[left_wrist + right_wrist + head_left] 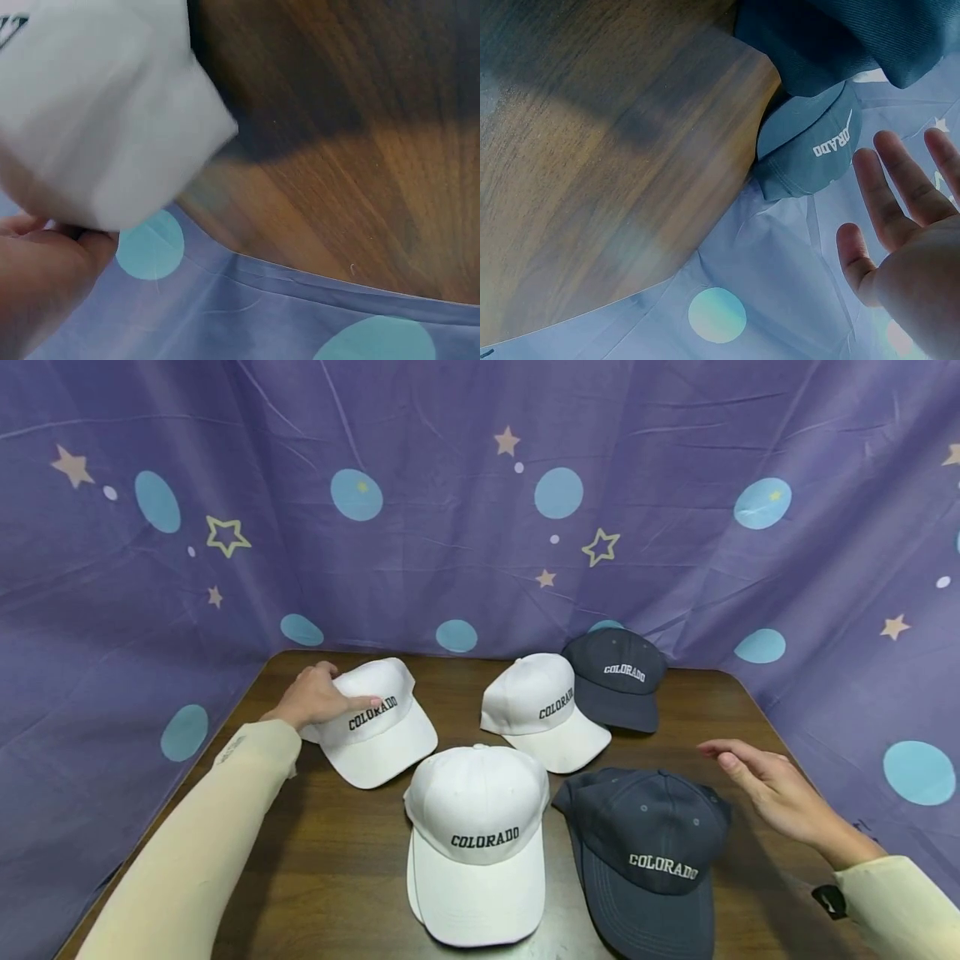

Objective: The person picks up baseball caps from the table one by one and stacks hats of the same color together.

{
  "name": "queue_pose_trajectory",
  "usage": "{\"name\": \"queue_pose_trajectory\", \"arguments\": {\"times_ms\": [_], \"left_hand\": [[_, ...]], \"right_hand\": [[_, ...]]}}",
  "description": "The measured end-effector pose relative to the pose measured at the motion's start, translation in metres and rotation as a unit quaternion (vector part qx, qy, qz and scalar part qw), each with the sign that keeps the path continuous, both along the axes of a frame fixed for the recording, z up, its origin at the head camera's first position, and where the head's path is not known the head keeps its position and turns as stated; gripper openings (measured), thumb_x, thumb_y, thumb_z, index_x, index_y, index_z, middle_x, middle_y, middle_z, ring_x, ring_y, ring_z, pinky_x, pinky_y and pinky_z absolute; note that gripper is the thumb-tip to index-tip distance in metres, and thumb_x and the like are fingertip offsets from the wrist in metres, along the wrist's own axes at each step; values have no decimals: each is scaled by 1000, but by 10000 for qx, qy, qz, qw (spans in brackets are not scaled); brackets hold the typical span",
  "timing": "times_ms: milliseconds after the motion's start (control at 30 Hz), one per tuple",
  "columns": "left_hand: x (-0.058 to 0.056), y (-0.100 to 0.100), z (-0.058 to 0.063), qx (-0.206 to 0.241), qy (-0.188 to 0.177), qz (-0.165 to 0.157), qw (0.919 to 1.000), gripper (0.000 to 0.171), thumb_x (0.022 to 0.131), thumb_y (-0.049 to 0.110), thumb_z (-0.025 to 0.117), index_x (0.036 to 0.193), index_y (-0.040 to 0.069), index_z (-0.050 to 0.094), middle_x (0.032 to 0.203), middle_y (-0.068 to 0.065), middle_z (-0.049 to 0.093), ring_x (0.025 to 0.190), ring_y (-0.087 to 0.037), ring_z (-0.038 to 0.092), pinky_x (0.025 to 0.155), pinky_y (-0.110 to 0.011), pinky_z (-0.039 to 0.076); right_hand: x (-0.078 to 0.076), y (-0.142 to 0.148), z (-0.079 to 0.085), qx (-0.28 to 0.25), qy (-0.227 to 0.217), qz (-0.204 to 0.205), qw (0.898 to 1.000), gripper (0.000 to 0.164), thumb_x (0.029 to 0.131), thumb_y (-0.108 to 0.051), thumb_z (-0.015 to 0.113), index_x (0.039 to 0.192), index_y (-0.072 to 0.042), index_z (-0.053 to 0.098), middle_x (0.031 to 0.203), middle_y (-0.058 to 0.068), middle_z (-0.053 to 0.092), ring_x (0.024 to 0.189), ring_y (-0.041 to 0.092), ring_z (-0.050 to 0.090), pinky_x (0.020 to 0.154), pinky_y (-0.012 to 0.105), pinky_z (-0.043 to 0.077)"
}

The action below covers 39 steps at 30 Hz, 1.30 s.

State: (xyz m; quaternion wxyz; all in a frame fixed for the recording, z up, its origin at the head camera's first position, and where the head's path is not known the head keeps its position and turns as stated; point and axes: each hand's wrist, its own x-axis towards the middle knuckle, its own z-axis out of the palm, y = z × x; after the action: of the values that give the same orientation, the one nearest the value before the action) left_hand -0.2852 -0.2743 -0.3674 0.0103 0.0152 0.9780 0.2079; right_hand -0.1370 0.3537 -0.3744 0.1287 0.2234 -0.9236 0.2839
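Note:
At the table's left, my left hand grips a white cap by its crown, with the thumb across the front near the black COLORADO lettering. In the left wrist view, part of the white cap covers some of the fingers. My right hand, fingers extended and holding nothing, hovers right of the near dark cap. The right wrist view shows that hand apart from the far dark cap. Front and centre, a white cap lies over another whose brim edge peeks out.
Toward the back, another white cap overlaps the far dark cap. All rest on a brown wooden table. A purple curtain with stars and blue dots hangs behind the table and along its sides.

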Motion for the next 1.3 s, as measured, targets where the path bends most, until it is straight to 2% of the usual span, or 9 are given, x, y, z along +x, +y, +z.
{"name": "queue_pose_trajectory", "arguments": {"times_ms": [100, 200, 400, 467, 667, 767, 1033, 1167, 1300], "left_hand": [[1, -6, 4, 403, -92, 190, 9990, 117, 66, 75, 68, 137, -11, 34, 128, -32, 46, 115, -45, 44, 95, -55, 40], [3, -10, 9, 903, -215, 341, 9951, 110, 66, 69, 73, 135, -10, 38, 128, -29, 49, 115, -42, 47, 94, -52, 43], [8, -12, 21, 1993, -635, 573, 9762, 84, 63, 60, 80, 118, -1, 58, 115, -18, 58, 97, -29, 57, 80, -38, 50], [10, -12, 24, 2144, -758, 604, 9719, 83, 63, 59, 80, 118, 0, 58, 114, -17, 58, 96, -28, 56, 81, -37, 48], [15, -10, 34, 2323, -803, 494, 9681, 88, 68, 62, 76, 127, 1, 51, 118, -17, 53, 101, -30, 51, 87, -41, 43], [17, -8, 38, 2478, -588, 455, 9660, 79, 72, 64, 71, 121, 5, 54, 112, -15, 55, 97, -28, 53, 83, -39, 44], [20, -1, 50, 2435, 545, 269, 9680, 67, 79, 67, 62, 112, 9, 63, 95, -6, 66, 88, -21, 56, 76, -31, 45], [21, 5, 59, 2486, 1068, 333, 9621, 64, 80, 65, 62, 111, 9, 64, 86, -3, 67, 83, -18, 57, 71, -27, 46], [23, 11, 69, 2702, 1514, 334, 9502, 59, 79, 61, 65, 107, 9, 65, 74, 2, 66, 71, -15, 58, 61, -24, 47]], "right_hand": [[0, 0, 0, -13, 60, 37, 10000, 34, 100, -7, 46, 123, -27, 58, 117, -7, 62, 108, 7, 55, 85, 10, 38], [0, 1, 0, -53, 20, 17, 10000, 32, 100, -7, 45, 123, -26, 58, 117, -7, 63, 108, 8, 55, 85, 10, 38], [-1, 2, 0, -51, -176, -52, 9998, 30, 102, -12, 44, 125, -26, 57, 119, -6, 62, 110, 8, 53, 85, 10, 37], [-1, 2, 0, -44, -192, -61, 9998, 30, 102, -12, 43, 125, -26, 57, 119, -6, 62, 110, 8, 53, 85, 10, 37], [0, 0, 2, -132, -93, -22, 9999, 31, 101, -9, 44, 124, -24, 58, 118, 0, 63, 109, 8, 54, 85, 9, 37], [0, 0, 2, -176, -36, -59, 9998, 31, 101, -8, 45, 124, -24, 59, 117, 4, 64, 109, 5, 53, 85, 8, 37], [-4, 3, -1, -176, 21, -151, 9997, 31, 100, -8, 46, 122, -25, 59, 116, -2, 64, 108, 1, 52, 84, 8, 36], [-4, 0, 1, -187, 15, -140, 9997, 31, 100, -8, 46, 122, -26, 59, 116, -6, 63, 108, 1, 52, 85, 8, 36], [-3, -2, 2, -213, 28, -159, 9996, 29, 101, -8, 45, 122, -21, 60, 116, -4, 63, 108, 0, 51, 85, 8, 35]]}}
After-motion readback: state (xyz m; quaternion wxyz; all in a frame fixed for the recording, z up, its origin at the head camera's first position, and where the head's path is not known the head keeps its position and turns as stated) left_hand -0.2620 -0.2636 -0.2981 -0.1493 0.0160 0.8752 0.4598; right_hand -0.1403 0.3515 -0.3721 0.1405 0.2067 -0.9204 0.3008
